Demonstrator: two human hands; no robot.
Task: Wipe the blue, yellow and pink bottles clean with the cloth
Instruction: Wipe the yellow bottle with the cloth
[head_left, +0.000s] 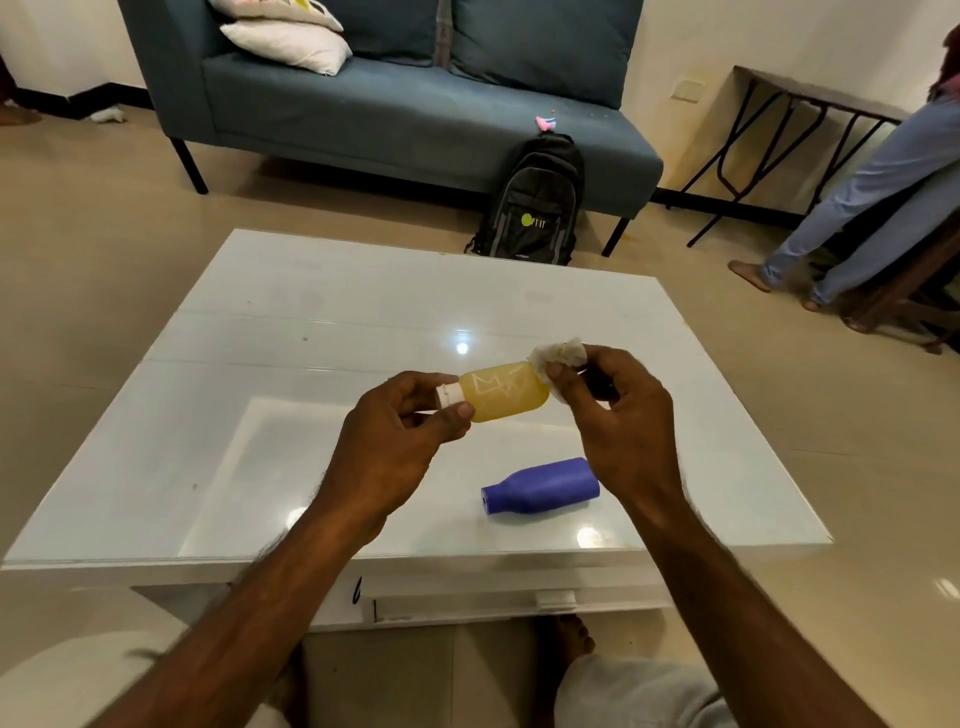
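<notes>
My left hand (395, 441) holds the yellow bottle (506, 391) by its white-capped neck, lying sideways above the table with white scribble marks on its side. My right hand (618, 421) pinches a small crumpled white cloth (561, 356) against the bottle's base end. The blue bottle (540, 486) lies on its side on the white glossy table (208, 441), just below my right hand, its neck pointing left. No pink bottle is visible on the table.
A teal sofa (395, 104) with cushions stands beyond the table, and a black backpack (535, 208) leans against it. A small pink object (545, 123) lies on the sofa seat. A person's legs (857, 208) are at the right beside a dark folding table (810, 104).
</notes>
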